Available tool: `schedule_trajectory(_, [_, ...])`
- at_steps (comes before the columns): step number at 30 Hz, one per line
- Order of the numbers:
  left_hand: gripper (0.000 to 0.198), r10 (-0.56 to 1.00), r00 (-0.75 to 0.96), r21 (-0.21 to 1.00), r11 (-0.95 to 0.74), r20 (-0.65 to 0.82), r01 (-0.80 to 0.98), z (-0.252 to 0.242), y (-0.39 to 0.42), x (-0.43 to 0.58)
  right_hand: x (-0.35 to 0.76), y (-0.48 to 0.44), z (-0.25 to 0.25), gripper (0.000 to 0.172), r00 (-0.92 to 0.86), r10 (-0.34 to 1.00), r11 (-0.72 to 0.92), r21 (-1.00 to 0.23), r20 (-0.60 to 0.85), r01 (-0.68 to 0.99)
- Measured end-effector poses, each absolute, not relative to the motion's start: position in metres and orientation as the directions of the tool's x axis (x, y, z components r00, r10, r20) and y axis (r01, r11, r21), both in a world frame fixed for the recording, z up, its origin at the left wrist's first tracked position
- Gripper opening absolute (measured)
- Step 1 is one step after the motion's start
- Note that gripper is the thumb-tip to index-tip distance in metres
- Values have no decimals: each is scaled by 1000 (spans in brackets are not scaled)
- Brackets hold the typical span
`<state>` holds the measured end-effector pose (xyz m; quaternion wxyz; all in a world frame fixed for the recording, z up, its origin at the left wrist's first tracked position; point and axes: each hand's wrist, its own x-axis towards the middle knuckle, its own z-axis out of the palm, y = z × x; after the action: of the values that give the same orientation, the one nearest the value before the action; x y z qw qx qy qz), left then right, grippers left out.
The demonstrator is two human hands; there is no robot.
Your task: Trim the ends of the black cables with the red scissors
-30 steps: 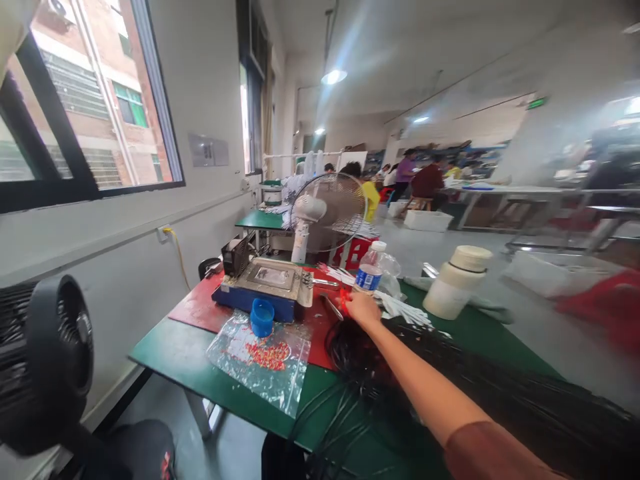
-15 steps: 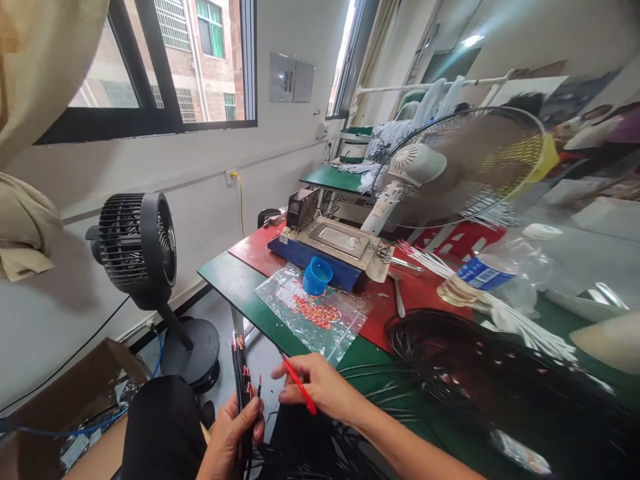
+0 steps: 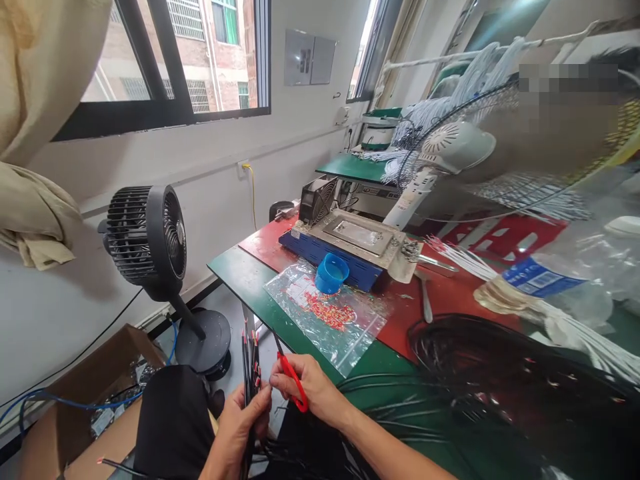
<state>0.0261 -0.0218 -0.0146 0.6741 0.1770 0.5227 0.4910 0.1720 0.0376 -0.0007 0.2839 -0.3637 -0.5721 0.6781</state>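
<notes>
Low in the middle, my left hand (image 3: 245,417) is closed around a bundle of black cables (image 3: 247,367). Short red and pale wire ends stick out at the cables' tops. Just to the right, my right hand (image 3: 305,383) grips red-handled scissors (image 3: 294,380), their dark blade pointing up and left. Its thumb and forefinger are close to the bundle and the left fingertips; whether they touch a cable I cannot make out. Beyond the hands, a clear plastic bag (image 3: 360,343) lies on the table with small red and white bits (image 3: 333,312) on it.
A blue cup (image 3: 331,273) stands on the bag, before a blue-based hot plate (image 3: 345,257). Right lie a spoon (image 3: 426,300), a coil of black cable (image 3: 465,373) and white wires (image 3: 565,327). A black fan (image 3: 150,233) and cardboard box (image 3: 75,413) stand left.
My right hand has come closer to my left, and the scissors now point more upward. The whole view has shifted. A cable with reddish ends now shows at lower left.
</notes>
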Motion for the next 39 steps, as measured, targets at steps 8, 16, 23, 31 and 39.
schedule_trajectory(8, [30,824,-230,783,348,-517,-515,-10,-16,22,183,39,18,36,-706,688,172,-907,-169,384])
schedule_trajectory(16, [36,805,-339,848,342,-487,-406,-11,-17,21,176,34,7,38,-699,674,259,-810,-238,526])
schedule_trajectory(23, [45,793,-349,863,419,-499,-283,-17,-16,16,177,34,5,43,-694,674,247,-809,-251,533])
schedule_trajectory(31, [53,793,-320,851,447,-519,-276,-30,-16,10,176,32,2,42,-678,686,248,-791,-265,560])
schedule_trajectory(39, [44,806,-260,838,455,-532,-302,-34,-16,9,171,28,-4,43,-618,732,205,-772,-287,602])
